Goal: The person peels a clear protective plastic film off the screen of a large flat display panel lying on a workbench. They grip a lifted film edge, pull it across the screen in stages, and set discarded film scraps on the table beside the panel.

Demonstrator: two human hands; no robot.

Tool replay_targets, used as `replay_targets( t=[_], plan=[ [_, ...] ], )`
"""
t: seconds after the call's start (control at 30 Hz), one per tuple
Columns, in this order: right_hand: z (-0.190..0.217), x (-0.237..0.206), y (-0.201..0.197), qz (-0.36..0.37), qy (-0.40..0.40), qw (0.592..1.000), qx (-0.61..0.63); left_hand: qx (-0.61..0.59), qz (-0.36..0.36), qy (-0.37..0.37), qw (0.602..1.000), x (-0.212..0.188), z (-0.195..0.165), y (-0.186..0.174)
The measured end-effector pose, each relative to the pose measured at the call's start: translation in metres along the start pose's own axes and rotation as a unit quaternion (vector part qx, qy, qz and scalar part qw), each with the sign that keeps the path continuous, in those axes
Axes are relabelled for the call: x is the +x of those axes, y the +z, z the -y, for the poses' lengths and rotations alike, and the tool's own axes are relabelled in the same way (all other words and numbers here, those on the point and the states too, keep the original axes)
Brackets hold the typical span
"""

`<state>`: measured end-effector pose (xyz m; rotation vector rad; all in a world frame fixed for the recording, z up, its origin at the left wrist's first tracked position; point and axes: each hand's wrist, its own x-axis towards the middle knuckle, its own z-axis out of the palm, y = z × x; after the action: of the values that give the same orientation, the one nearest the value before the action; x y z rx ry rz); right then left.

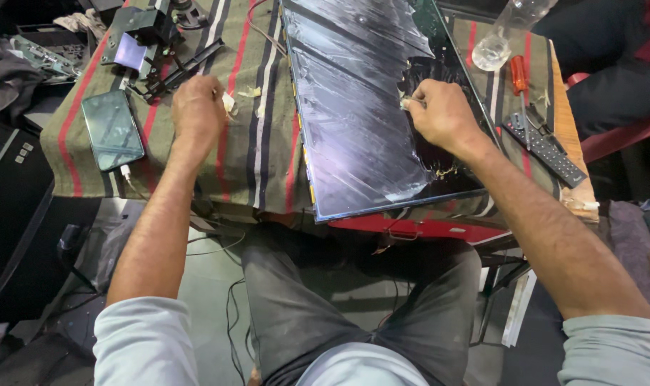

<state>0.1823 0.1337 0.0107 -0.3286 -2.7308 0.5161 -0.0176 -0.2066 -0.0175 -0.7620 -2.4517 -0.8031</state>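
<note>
Here, film on display panel (pixel 353 107) partly stripped: right hand (pixel 439 114) pinching the torn edge (dark right area bared), left hand (pixel 196 107) fisted on striped cloth (pixel 261 164); most left.

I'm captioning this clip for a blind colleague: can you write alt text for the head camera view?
Seen from above, a person's right hand pinches the torn edge of a silvery film on a flat display panel that lies on a striped cloth, while the left hand rests closed on the cloth. A phone, a remote control and a red-handled screwdriver lie nearby.
</note>
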Motion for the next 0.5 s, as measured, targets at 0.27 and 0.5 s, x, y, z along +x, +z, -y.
replay_targets(
  t=[0.27, 0.5],
  plan=[
    [-0.005, -0.009, 0.003, -0.007, -0.033, 0.999, -0.008, -0.096, -0.015, 0.075, 0.992, -0.01, -0.001, 0.007],
    [-0.004, -0.018, -0.002, 0.009, -0.032, 0.999, 0.003, 0.013, -0.048, 0.062, 0.997, -0.009, -0.007, 0.011]
  ],
)
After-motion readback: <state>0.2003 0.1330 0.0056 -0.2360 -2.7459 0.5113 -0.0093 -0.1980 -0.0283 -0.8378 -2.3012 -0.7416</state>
